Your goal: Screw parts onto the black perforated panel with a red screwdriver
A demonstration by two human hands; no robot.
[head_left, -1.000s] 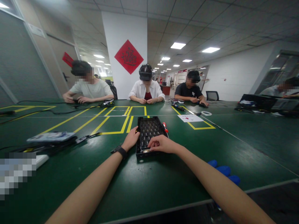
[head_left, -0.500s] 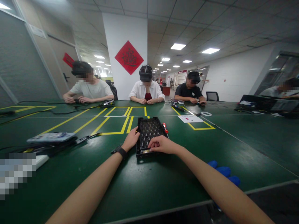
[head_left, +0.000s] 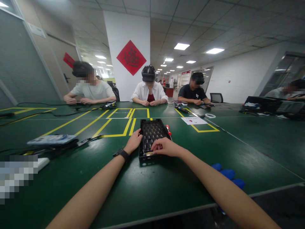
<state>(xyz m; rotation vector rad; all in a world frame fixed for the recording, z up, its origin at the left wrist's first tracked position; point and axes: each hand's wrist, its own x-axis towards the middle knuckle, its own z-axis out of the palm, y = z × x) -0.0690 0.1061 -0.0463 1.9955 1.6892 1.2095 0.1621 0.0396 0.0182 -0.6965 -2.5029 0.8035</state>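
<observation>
A black case (head_left: 142,156) lies lengthwise before me, with rows of small metal pieces that look like screwdriver bits. My left hand (head_left: 133,142) grips its left side wall, the thumb and fingers at the edge. Over the near right part of the case, my right hand (head_left: 165,147) has its fingers bent and pinched together. Whatever these fingertips hold is too small or too hidden to make out. Beside them, at the near end of the case, is a small tan piece (head_left: 149,154). A red-handled screwdriver (head_left: 168,129) rests along the right side of the case.
Yellow tape outlines mark the green table (head_left: 100,178). Cables and a flat device (head_left: 52,140) lie at left, blue rounded objects (head_left: 227,175) by my right forearm. A paper sheet (head_left: 194,121) and a white ring (head_left: 210,116) lie further back. Several people sit around the table.
Both of my hands stay almost where they were on the case. The view has shifted very slightly. Across the table at right, a person's hands have moved a little with a dark object.
</observation>
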